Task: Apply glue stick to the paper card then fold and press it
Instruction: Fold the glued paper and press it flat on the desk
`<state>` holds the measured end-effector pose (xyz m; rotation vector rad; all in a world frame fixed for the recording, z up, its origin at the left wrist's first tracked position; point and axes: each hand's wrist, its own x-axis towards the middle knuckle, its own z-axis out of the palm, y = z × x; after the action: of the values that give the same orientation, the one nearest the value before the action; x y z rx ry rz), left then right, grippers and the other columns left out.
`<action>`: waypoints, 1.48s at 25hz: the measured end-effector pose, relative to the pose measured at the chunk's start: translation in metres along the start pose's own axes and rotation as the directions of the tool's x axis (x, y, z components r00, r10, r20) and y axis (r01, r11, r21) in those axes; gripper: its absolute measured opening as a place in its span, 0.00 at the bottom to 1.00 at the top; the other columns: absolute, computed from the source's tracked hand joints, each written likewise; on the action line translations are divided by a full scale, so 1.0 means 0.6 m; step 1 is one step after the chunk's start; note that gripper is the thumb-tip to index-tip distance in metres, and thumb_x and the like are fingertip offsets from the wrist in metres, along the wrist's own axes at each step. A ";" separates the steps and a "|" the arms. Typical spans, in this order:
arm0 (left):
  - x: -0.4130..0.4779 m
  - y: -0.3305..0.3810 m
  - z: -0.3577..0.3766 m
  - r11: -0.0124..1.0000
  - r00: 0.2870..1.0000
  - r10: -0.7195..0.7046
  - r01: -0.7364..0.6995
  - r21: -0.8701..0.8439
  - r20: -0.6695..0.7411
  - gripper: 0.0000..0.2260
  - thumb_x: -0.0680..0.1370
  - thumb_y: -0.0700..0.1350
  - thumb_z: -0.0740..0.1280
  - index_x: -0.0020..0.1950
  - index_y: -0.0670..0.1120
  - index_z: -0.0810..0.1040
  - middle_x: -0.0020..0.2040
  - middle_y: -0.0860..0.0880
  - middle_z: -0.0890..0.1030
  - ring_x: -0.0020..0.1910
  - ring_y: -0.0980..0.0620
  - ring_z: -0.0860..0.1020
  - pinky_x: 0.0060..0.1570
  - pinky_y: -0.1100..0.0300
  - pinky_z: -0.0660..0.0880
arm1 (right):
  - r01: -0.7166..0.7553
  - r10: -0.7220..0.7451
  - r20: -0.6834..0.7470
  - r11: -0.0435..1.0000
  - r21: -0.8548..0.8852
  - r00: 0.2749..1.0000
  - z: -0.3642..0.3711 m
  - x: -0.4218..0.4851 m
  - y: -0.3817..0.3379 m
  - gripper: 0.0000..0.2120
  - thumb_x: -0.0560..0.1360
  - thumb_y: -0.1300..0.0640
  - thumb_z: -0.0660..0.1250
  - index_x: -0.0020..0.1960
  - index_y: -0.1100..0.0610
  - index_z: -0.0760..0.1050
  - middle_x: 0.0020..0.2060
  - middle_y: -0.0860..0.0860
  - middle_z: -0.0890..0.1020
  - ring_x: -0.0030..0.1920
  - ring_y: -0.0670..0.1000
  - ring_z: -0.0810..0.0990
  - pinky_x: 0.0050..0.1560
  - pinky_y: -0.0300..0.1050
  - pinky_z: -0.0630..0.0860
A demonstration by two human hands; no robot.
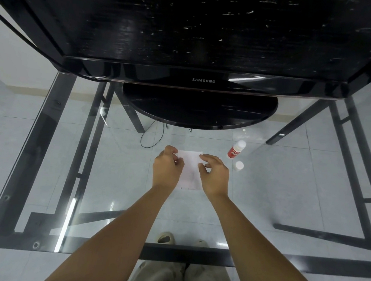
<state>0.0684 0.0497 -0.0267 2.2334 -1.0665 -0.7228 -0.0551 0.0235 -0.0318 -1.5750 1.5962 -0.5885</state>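
Note:
A white paper card [189,166] lies flat on the glass table [115,179], just in front of the monitor's stand. My left hand [167,167] pinches the card's left edge with curled fingers. My right hand [214,176] rests on the card's right side, fingertips bent down onto the paper. Both hands hide part of the card. A red and white glue stick [236,149] lies on its side to the right of the card, with its white cap [239,165] standing apart just below it. Neither hand touches the glue stick.
A black Samsung monitor [203,80] on a round black stand [199,110] fills the far half of the table. Black table legs and a thin cable [149,137] show through the glass. Below the near edge I see my trousers and shoes.

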 end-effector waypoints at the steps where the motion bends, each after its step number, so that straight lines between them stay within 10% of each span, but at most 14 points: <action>1: 0.000 -0.001 0.000 1.000 1.000 0.001 -0.001 0.001 0.002 0.11 0.75 0.40 0.65 0.56 0.42 0.73 0.46 0.44 0.80 0.39 0.51 0.76 0.39 0.62 0.72 | 0.003 -0.003 0.002 1.000 -0.001 1.000 -0.001 0.000 0.000 0.13 0.75 0.65 0.66 0.58 0.58 0.78 0.59 0.52 0.80 0.50 0.51 0.80 0.52 0.35 0.73; 7: -0.001 -0.004 0.004 0.999 1.000 0.021 -0.022 0.040 0.005 0.11 0.75 0.41 0.65 0.58 0.42 0.72 0.52 0.43 0.78 0.40 0.51 0.74 0.39 0.62 0.70 | 0.059 -0.052 0.038 0.977 -0.204 0.998 0.004 0.000 0.001 0.14 0.77 0.61 0.64 0.62 0.59 0.75 0.64 0.53 0.74 0.58 0.54 0.77 0.63 0.43 0.71; 13: -0.006 -0.006 0.005 0.988 0.996 0.084 -0.083 0.131 0.002 0.12 0.77 0.42 0.63 0.60 0.41 0.73 0.57 0.42 0.77 0.43 0.46 0.79 0.41 0.63 0.71 | 0.343 -0.210 0.285 0.738 -0.581 0.935 -0.002 0.003 0.021 0.20 0.81 0.57 0.54 0.72 0.57 0.61 0.75 0.53 0.59 0.75 0.54 0.55 0.73 0.48 0.53; 29: -0.048 -0.038 -0.013 0.912 0.943 0.291 -0.325 0.252 0.162 0.18 0.77 0.42 0.64 0.66 0.38 0.70 0.60 0.39 0.74 0.50 0.43 0.78 0.50 0.57 0.75 | 0.452 -0.189 0.425 0.565 -0.690 0.885 -0.022 -0.011 0.047 0.26 0.81 0.46 0.40 0.75 0.53 0.38 0.77 0.48 0.43 0.76 0.49 0.41 0.73 0.50 0.38; 34: -0.090 -0.063 -0.023 0.793 0.850 0.505 -0.525 0.308 0.149 0.15 0.69 0.37 0.74 0.54 0.35 0.79 0.45 0.37 0.81 0.40 0.40 0.81 0.38 0.54 0.80 | 0.456 -0.189 0.427 0.546 -0.703 0.884 -0.021 -0.013 0.047 0.26 0.81 0.46 0.40 0.75 0.53 0.37 0.77 0.48 0.43 0.76 0.50 0.40 0.72 0.50 0.37; 37: -0.082 -0.062 -0.027 0.654 0.754 0.625 -0.647 0.391 0.202 0.17 0.69 0.39 0.73 0.57 0.37 0.78 0.54 0.37 0.81 0.50 0.39 0.81 0.48 0.50 0.79 | 0.454 -0.187 0.427 0.552 -0.699 0.885 -0.019 -0.012 0.046 0.26 0.81 0.46 0.40 0.75 0.53 0.37 0.77 0.48 0.42 0.76 0.50 0.40 0.71 0.49 0.35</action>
<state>0.0719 0.1133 -0.0292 1.9336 -2.0676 -0.2275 -0.0817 0.0312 -0.0457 -2.5182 1.3731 0.2752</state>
